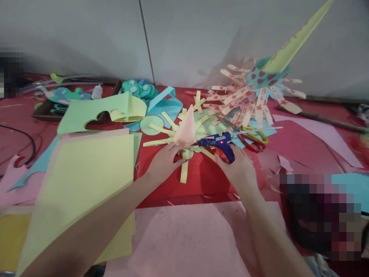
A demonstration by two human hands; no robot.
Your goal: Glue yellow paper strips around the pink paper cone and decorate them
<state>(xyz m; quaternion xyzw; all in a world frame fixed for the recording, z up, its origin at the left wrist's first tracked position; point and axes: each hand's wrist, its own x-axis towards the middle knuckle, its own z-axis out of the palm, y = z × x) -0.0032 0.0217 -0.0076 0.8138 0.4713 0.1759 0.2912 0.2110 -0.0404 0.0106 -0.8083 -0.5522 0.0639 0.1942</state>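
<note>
My right hand (240, 165) is wrapped around the handle of a blue hot glue gun (215, 140) with an orange trigger and a small lit red light. A clear glue stick (258, 130) sticks out of its back. The gun's nozzle points left at the base of a pale pink paper cone (186, 129). My left hand (164, 161) pinches the cone low down, its fingertips partly hidden. Around the cone's base, pale yellow paper strips (158, 142) spread out like rays. Whether the nozzle touches the paper I cannot tell.
Red-and-yellow-handled scissors (253, 138) lie right of the gun. Behind them stands a decorated paper piece (263, 79) with a tall cone. Yellow sheets (86, 184) are stacked at left, near a green cut-out sheet (92, 111), a glue bottle (97, 92) and a dark tray (43, 113).
</note>
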